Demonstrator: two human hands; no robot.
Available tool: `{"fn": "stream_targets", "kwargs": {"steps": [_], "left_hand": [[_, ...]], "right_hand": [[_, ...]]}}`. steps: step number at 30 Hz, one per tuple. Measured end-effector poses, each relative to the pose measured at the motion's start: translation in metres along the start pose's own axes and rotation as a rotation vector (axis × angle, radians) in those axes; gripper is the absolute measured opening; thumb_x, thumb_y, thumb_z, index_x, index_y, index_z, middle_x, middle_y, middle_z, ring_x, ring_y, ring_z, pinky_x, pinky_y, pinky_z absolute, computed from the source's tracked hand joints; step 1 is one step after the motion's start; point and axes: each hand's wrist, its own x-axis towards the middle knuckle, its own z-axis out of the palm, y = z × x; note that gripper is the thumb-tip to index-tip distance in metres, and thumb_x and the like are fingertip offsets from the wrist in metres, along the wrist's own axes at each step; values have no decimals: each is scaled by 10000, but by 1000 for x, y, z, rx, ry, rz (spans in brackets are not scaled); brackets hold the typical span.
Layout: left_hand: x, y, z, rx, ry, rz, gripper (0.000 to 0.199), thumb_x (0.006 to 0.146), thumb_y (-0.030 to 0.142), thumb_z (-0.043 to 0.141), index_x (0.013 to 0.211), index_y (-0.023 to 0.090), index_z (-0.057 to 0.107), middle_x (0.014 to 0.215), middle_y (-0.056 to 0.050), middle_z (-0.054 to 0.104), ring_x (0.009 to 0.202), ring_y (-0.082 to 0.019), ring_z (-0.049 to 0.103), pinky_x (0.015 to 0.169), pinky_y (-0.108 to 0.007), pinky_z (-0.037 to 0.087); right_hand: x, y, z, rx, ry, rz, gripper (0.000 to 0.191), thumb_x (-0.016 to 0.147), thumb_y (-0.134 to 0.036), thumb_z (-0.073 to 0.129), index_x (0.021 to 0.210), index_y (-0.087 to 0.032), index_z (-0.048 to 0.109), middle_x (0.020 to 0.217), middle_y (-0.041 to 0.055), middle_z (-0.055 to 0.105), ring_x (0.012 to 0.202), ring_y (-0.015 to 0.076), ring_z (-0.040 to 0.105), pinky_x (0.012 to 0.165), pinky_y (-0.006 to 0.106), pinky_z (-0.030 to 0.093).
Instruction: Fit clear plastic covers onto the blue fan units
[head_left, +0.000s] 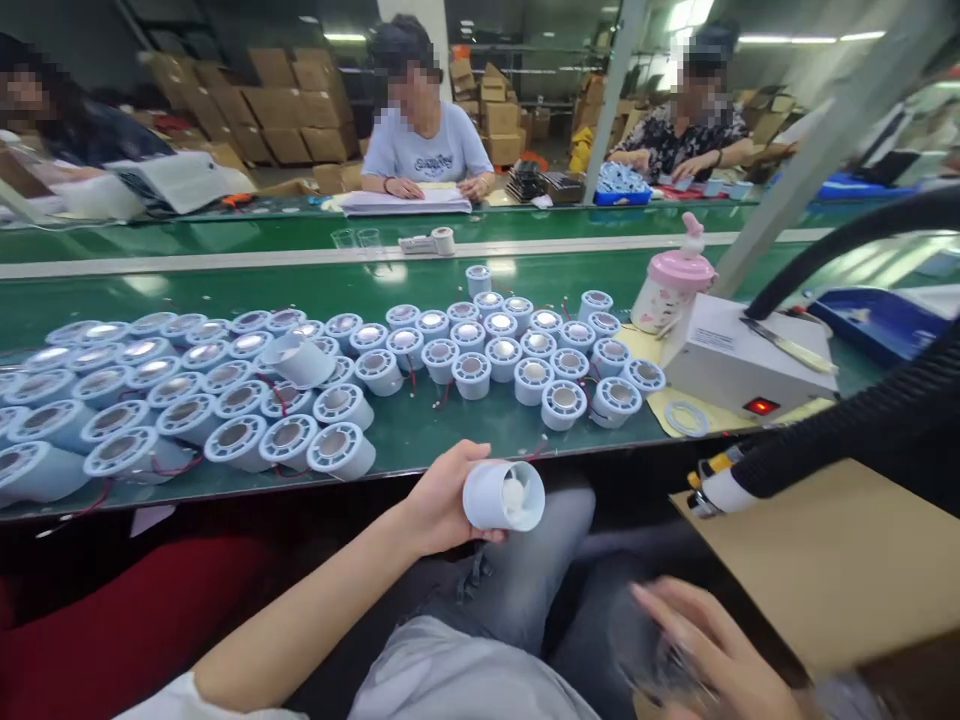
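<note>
My left hand (448,500) is wrapped round a light blue plastic housing (484,497) above my lap. The housing lies tilted with its open end towards my right, and a white round part shows inside it. At the lower right, my right hand (712,640) is smeared by motion, its fingers around a clear round plastic piece (630,635) whose exact shape is blurred. Many similar blue housings (341,450) stand on the green bench, most showing a slotted ring with a metallic centre. Thin red and black wires trail from several of them.
A grey box (735,350) with a lit red switch stands right, a knife (791,345) on top. Beside it are a pink-lidded cup (675,280) and a black hose (847,430). Cardboard (832,560) lies below. Several co-workers sit across the green bench (225,255).
</note>
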Motion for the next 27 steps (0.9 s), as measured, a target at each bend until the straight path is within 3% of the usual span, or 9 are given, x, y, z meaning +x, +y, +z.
{"fn": "stream_targets", "kwargs": {"steps": [3,5,7,10,14,16,19,24,27], "left_hand": [[20,-12,14,200,-170,-183,431,753,564,526,855,146,542,630,11,511,429,-88,418,320,-174,282],[23,-13,21,361,-245,-169,321,758,449,618,850,142,598,659,13,532,442,-73,406,336,-170,273],[20,-10,26,626,-272,-7,228,776,358,655,869,150,655,757,-7,579,584,-96,498,462,-183,378],[15,-9,30,999,-184,359,189,817,327,643,946,194,680,920,-25,602,854,-154,559,751,-248,447],[21,-23,24,953,-110,538,492,640,408,810,1066,217,656,1000,-52,576,909,-192,572,798,-303,475],[27,-31,20,943,-127,613,612,542,425,860,1088,229,664,1048,-70,553,970,-219,567,850,-344,484],[32,-39,15,991,-177,668,642,533,395,870,1121,235,666,1215,-115,523,1148,-275,519,983,-414,434],[31,-41,19,828,-313,544,704,606,304,843,1256,255,576,1315,-111,550,1220,-285,512,934,-376,488],[28,-38,24,666,-294,377,685,645,284,817,1271,214,547,1257,-115,583,1079,-247,598,870,-346,520]], "right_hand": [[29,-23,4,-193,97,-109,483,891,-317,576,1359,-244,477,1243,164,493,1055,317,585,765,407,569],[51,-30,9,-289,150,-37,416,869,-230,597,1281,-234,549,1300,178,451,1066,342,560,772,453,552],[64,-31,12,-274,113,76,272,820,-148,631,1082,-219,649,1319,162,447,1064,342,549,761,451,542],[66,-29,11,-40,6,234,111,742,-109,698,786,-193,641,1261,112,492,1058,307,556,778,406,526],[60,-33,4,338,-12,365,163,858,-259,615,711,-190,626,1136,80,534,1037,237,572,832,341,486],[58,-34,1,437,33,422,281,910,-301,536,671,-184,629,1054,76,559,974,210,588,770,300,482],[58,-30,0,577,116,540,329,881,-347,580,603,-174,607,1000,76,589,882,191,597,649,255,477],[54,-16,-1,895,187,634,348,844,-380,648,562,-178,617,1008,80,650,964,235,626,741,305,544],[50,-16,-5,811,134,500,122,786,-328,723,758,-209,714,1171,93,646,1133,289,584,885,389,536]]}}
